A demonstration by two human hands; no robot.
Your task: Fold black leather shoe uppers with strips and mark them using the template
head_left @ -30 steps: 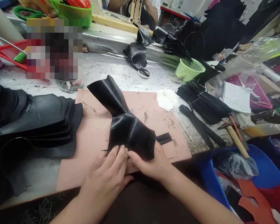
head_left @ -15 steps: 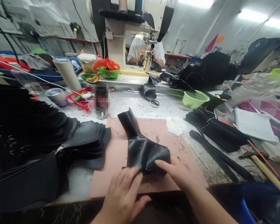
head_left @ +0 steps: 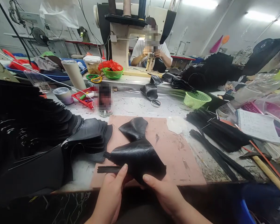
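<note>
Since half a second ago we have drawn the leather piece (head_left: 137, 152) toward us and lifted its near edge off the pink mat (head_left: 177, 152), where it had lain flat under our palms; its far flap now curls over on itself instead of pointing away. Our left hand (head_left: 112, 196) pinches the near edge with the thumb on top, and a thin black strip (head_left: 107, 169) sticks out to the left just beside that thumb. Our right hand (head_left: 165, 194) grips the same edge a little to the right, thumb on top and fingers hidden under the leather. Both hands are closed on the piece and sit close together without touching. The piece hangs over the near part of the mat, which lies on the bench (head_left: 130, 105). To the left, a stack of leather pieces (head_left: 88, 137) overlaps the mat's corner. To the right lie a bundle of black strips (head_left: 217, 130), a green basket (head_left: 197, 99), a notebook (head_left: 256, 126) and a hammer (head_left: 268, 174). Across the bench another person (head_left: 151, 53) sits at a sewing machine (head_left: 121, 46).
</note>
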